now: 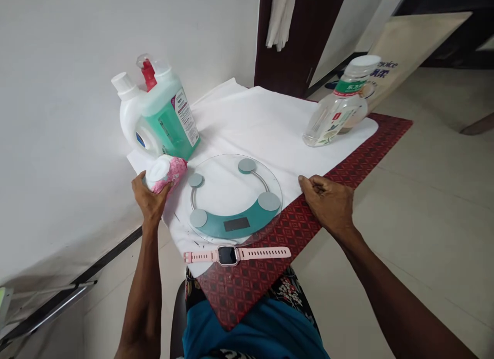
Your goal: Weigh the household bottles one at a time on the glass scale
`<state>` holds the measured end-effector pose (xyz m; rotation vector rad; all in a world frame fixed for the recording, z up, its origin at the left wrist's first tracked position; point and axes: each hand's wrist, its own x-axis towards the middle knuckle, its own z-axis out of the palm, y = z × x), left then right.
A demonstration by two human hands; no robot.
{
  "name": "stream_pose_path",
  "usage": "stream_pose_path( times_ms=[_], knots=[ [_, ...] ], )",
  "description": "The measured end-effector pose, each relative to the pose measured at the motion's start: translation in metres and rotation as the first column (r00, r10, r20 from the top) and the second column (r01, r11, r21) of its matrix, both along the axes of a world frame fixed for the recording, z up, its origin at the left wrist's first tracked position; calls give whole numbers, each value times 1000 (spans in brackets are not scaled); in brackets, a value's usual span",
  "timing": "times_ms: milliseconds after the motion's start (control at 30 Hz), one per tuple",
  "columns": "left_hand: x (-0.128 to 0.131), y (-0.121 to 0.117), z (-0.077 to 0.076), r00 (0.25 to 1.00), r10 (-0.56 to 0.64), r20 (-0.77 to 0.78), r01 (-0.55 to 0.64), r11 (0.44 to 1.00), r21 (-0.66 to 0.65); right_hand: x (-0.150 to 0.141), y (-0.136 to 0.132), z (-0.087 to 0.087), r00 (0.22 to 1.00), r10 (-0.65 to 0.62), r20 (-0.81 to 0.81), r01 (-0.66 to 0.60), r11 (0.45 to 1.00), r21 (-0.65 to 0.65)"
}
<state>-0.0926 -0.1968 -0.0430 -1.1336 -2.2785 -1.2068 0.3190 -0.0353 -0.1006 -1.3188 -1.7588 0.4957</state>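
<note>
On the left, my left hand (151, 197) grips a pink-and-white soft pack (175, 172) with a white lid-like top, close to the bottles. My right hand (327, 202) is closed at the table's right edge, its thumb touching the white cloth (250, 112); whether anything is inside its fingers is hidden. Between both hands lies a round glass bathroom scale (236, 224) with a teal band and a dark display. In front of the scale, a pink-strapped smartwatch (227, 255) is stretched out flat.
A green liquid bottle (170, 127) and a white jug (129, 112) stand against the wall, a red pump top (147, 73) behind them. At the far right are a clear plastic bottle (328, 117) and a beige bag (409, 50). The red patterned table (247, 282) ends near my lap.
</note>
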Motion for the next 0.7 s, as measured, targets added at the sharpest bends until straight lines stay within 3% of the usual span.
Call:
stream_pose_path(
  times_ms=[100,267,300,367,433,500,600,700],
  knots=[
    [-9,11,-12,999,-17,37,19,998,-54,-1,1,1,1000,-19,11,19,1000,-13],
    [18,11,-3,992,98,-82,-101,995,-26,-5,2,4,999,1,-40,-3,998,-58],
    [28,9,-2,986,96,-138,-94,995,23,-5,2,4,1000,-3,-24,1,999,-50],
    [52,7,-3,981,-24,-190,45,993,108,-5,2,2,1000,-9,-1,9,999,-36],
    [73,8,-6,968,-239,-83,248,962,118,-4,-1,1,1000,-11,3,11,1000,-27],
    [86,11,-10,910,-380,166,361,923,133,-2,-4,0,1000,-23,-11,23,1000,-19],
    [84,15,-16,782,-410,469,336,912,237,2,-3,2,996,-77,-47,77,997,-3],
    [71,13,-25,721,-407,561,296,913,282,2,19,10,970,-199,-136,211,974,77]
  ],
)
